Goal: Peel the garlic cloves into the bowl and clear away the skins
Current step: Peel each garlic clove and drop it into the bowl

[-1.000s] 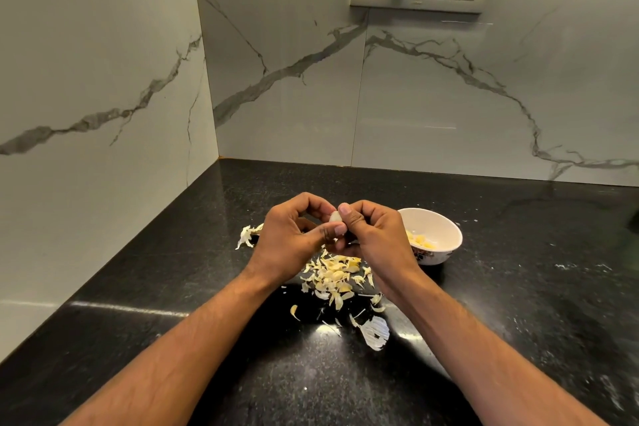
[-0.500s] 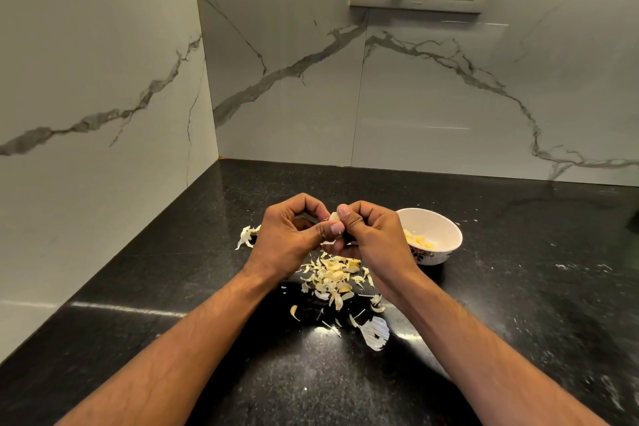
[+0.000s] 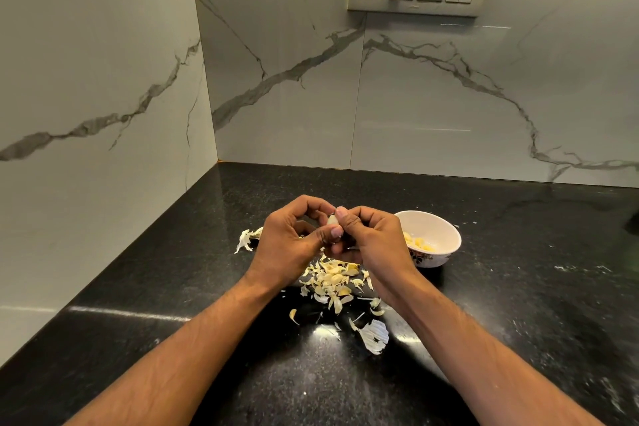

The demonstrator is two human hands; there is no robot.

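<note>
The garlic clove [image 3: 332, 220] is pinched between the left hand [image 3: 288, 240] and right hand [image 3: 371, 242] above the skins [image 3: 332, 282] mid-surface, beside the bowl [image 3: 437, 235], so peelings drop onto the pile.

Garlic clove [image 3: 332, 219] mostly hidden inside grip of both hands. Bowl [image 3: 438, 228] near side behind right hand [image 3: 371, 239]. Forearms cut by bottom edge.

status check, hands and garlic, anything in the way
Left hand and right hand both pinch one garlic clove. Bowl beside right hand. Skins below. Nothing blocking.
</note>
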